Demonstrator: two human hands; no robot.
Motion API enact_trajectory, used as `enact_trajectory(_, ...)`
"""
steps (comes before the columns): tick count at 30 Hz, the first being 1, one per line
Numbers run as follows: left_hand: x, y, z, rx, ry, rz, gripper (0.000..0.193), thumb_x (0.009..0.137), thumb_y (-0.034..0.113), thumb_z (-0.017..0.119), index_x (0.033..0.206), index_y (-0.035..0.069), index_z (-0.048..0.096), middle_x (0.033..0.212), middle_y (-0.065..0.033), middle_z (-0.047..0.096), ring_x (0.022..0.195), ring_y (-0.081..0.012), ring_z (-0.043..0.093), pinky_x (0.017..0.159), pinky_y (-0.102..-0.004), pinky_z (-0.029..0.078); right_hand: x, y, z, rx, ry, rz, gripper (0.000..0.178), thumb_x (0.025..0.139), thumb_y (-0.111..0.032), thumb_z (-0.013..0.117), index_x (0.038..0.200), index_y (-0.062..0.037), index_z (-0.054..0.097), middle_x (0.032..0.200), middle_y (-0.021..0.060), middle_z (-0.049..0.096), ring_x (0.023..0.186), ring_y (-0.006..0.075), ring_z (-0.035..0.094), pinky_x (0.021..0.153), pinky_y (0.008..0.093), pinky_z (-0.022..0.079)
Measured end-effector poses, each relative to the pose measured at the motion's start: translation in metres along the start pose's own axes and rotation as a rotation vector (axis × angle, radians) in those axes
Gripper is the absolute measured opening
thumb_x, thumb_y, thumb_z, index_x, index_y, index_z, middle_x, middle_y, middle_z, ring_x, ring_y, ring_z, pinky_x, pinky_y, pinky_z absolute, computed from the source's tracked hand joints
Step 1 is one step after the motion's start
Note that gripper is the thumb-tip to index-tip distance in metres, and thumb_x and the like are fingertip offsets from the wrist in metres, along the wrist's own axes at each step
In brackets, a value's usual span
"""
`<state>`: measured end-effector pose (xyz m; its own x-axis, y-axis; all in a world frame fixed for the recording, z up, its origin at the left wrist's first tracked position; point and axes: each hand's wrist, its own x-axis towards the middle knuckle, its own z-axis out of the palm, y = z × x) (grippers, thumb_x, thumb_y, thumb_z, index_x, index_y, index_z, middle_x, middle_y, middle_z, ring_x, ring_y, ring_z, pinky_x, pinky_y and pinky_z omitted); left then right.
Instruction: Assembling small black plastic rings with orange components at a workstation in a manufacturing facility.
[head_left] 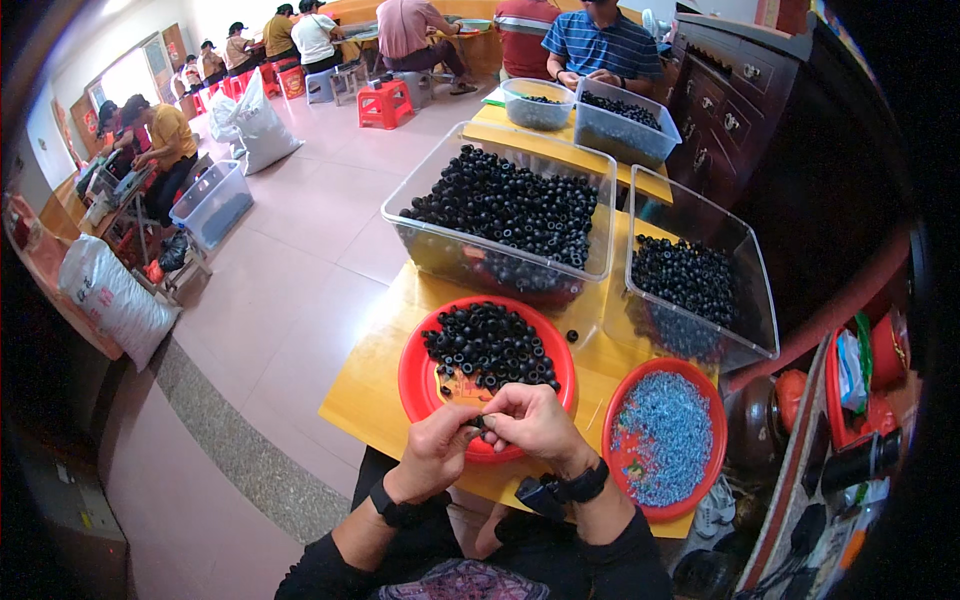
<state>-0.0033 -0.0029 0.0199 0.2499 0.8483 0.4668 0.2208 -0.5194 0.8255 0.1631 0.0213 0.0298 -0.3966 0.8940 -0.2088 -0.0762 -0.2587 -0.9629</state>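
Both hands (pixel 490 425) over red plate (pixel 415 385)

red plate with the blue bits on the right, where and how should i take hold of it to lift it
Take the red plate of blue bits by its raised rim, from the near right edge. The bare rim there is clear, while the left edge lies close beside the right hand and the far edge sits near the clear bin of black rings. It lies flat and loaded, so a level grip with both hands on opposite rims seems safest.

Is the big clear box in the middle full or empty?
Nearly full: the clear box holds black rings heaped about level with its rim.
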Motion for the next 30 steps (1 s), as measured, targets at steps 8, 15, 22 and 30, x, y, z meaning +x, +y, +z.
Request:
enact_trajectory(8,-0.001,-0.001,-0.004,-0.138,-0.048,-0.069,0.017,0.076,-0.007,0.057,0.092,-0.002,0.057,0.082,-0.0078,0.052,0.076,-0.0178,0.051,0.071,-0.0266,0.042,0.003,0.006,-0.018,0.204,-0.233,-0.034,0.006,0.082,-0.003,0.06,0.086,0.0008,0.058,0.075,0.0056,0.062,0.062,0.0111,0.06,0.056,0.0237,0.051)
enact_trajectory(15,-0.001,-0.006,-0.006,0.064,0.014,0.121,0.025,0.07,-0.007,0.063,0.093,0.002,0.062,0.091,-0.0068,0.044,0.085,-0.0211,0.045,0.079,-0.0298,0.039,0.007,0.011,-0.008,0.239,-0.317,-0.095,0.033,0.085,-0.007,0.058,0.116,0.0042,0.053,0.104,0.0086,0.061,0.095,0.0136,0.058,0.084,0.0249,0.046)
enact_trajectory(22,-0.008,-0.009,0.004,-0.175,0.068,-0.001,0.022,0.074,-0.006,0.062,0.095,0.001,0.062,0.099,-0.0086,0.045,0.094,-0.0186,0.048,0.084,-0.0282,0.039,0.002,0.004,-0.011,-0.016,-0.294,-0.116,0.027,0.085,0.001,0.052,0.112,0.0051,0.057,0.104,0.0083,0.062,0.096,0.0128,0.057,0.085,0.0251,0.045)
enact_trajectory(30,0.002,0.001,0.015,-0.344,0.039,-0.058,0.022,0.084,0.005,0.058,0.103,-0.005,0.058,0.103,-0.013,0.058,0.096,-0.0193,0.055,0.082,-0.029,0.044,-0.013,0.009,0.013,-0.037,-0.175,-0.213,0.015,0.086,-0.003,0.051,0.091,0.002,0.064,0.084,0.0002,0.063,0.081,0.0064,0.054,0.073,0.0228,0.044)
